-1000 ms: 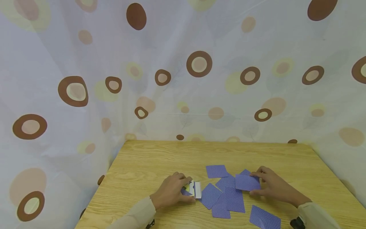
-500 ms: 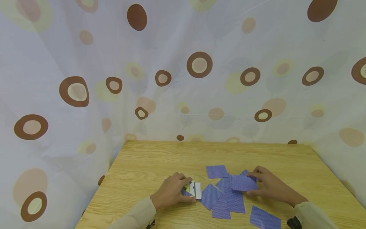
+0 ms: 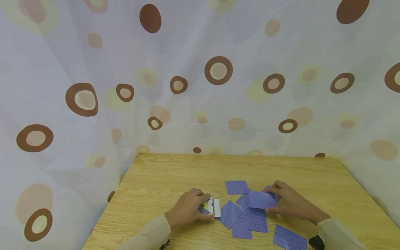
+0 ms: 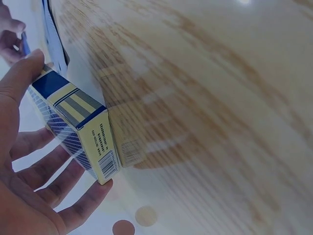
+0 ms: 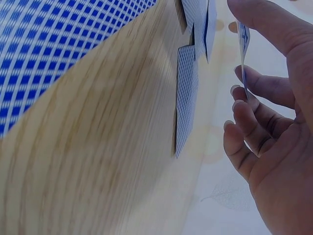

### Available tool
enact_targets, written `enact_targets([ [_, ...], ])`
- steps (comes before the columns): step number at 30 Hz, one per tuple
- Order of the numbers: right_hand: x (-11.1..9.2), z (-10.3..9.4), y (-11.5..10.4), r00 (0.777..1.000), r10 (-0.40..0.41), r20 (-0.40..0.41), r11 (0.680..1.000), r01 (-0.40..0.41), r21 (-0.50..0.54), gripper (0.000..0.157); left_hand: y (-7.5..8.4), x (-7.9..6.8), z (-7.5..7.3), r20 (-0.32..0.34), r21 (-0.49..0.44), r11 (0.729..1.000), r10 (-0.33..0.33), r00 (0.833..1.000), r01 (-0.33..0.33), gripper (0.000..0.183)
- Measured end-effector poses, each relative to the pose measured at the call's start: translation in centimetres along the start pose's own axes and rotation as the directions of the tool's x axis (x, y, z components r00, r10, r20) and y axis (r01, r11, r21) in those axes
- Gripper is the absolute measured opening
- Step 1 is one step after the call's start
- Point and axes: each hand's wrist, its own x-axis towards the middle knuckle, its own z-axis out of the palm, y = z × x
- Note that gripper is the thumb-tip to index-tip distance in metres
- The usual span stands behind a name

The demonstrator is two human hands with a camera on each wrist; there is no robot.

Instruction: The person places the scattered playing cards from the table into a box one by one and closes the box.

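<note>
My left hand grips a small card box on the table, its white open end facing right. In the left wrist view, thumb and fingers span the blue and cream box, whose barcode end faces the camera. My right hand pinches a blue-backed playing card between thumb and fingers, raised over the scattered cards. Seen edge-on in the right wrist view, that card stands between thumb and fingers. Several face-down cards overlap between my hands.
A separate card lies at the back of the spread. Another card lies apart at the front right, below my right hand. The wooden table meets a patterned curtain at the back and sides.
My right hand has moved left with the pinched card, towards the box. The left hand and box stay in place.
</note>
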Motion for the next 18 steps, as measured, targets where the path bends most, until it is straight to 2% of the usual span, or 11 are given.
enact_targets([
  [10, 1.0, 0.6, -0.6, 1.0, 0.016, 0.023, 1.0, -0.016, 0.002, 0.069, -0.1, 0.0, 0.1, -0.019, -0.003, 1.0, 0.018, 1.0, -0.018, 0.079],
  [18, 1.5, 1.0, -1.6, 1.0, -0.009, 0.027, 0.999, 0.008, 0.031, 0.068, -0.2, 0.0, 0.4, 0.0, 0.004, 1.0, 0.002, 1.0, -0.002, 0.081],
])
